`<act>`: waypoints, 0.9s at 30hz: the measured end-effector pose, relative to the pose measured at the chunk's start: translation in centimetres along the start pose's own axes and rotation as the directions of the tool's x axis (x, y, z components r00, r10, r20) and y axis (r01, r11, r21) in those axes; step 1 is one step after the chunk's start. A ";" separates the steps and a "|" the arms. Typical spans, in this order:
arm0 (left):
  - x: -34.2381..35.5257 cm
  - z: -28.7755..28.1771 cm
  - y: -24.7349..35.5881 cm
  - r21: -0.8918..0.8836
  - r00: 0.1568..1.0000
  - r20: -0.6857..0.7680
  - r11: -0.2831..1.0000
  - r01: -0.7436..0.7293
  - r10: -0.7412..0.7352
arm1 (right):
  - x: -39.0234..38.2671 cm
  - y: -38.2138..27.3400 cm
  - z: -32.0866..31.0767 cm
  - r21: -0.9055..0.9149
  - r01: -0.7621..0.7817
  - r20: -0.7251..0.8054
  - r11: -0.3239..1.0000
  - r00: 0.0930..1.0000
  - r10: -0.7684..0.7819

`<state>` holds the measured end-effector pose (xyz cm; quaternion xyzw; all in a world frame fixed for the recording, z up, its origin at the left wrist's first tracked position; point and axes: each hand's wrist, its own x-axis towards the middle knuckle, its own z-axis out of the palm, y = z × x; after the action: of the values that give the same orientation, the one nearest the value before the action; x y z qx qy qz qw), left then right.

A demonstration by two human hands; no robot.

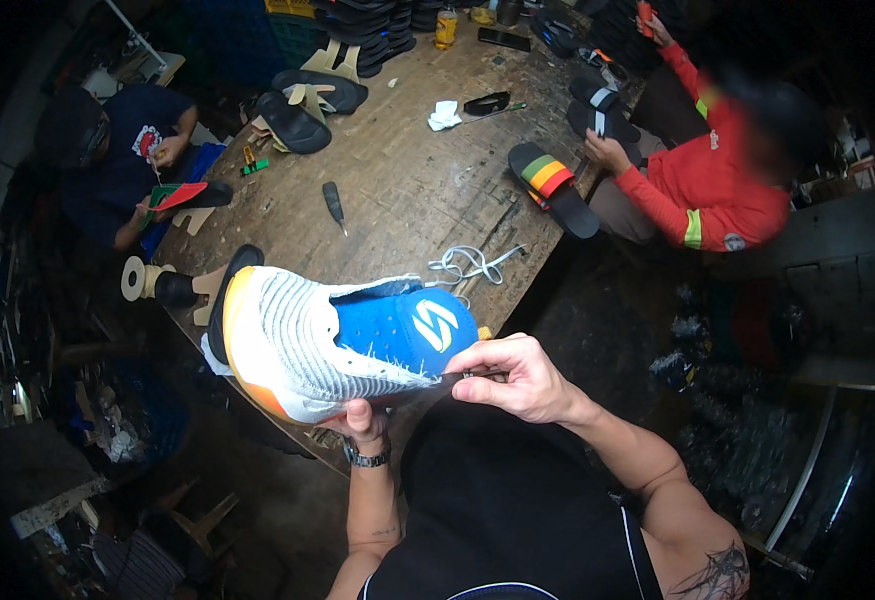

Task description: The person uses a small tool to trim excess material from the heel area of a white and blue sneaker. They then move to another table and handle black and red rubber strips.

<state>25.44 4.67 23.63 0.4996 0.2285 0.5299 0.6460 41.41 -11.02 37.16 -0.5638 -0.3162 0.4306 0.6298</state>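
The sneaker point(292, 325), white with grey stripes, an orange edge and a blue lining, is held over the near end of a worn wooden table point(397, 190), its cut edge frayed on the side toward the person. At that near side, the left hand point(362, 420) supports it from below, the thumb against it and the fingers mostly hidden beneath. At its right end, the right hand point(512, 378) has thumb and fingertips pinched together on a dark slim object point(441, 383), too obscured to identify, which lies along the frayed edge. Just left of the sneaker stands a black sandal point(220, 315), with a cream spool point(133, 278) farther left. Beyond its right end lies a tangle of grey laces point(475, 264); straight beyond it, a dark-handled awl point(333, 205). Farther past the sneaker to the right is a black slide point(542, 175) with a green, yellow and red strap; to the left, a co-worker in a dark shirt point(142, 135) holds a green and red piece point(177, 196). Farther off, to the right, a co-worker in red sleeves point(717, 190) handles a slide with a white-striped strap point(598, 108). Farthest beyond the sneaker stands a yellowish bottle point(445, 28).
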 end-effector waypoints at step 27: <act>-0.4 1.9 0.9 -0.041 0.991 -0.109 0.996 -0.082 0.078 | -0.2 -1.2 0.1 -0.409 0.159 0.042 0.899 0.987 -0.155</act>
<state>26.43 3.45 25.12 0.4645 0.2307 0.5865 0.6221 41.41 -11.14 38.41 -0.6544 -0.4465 0.3046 0.5287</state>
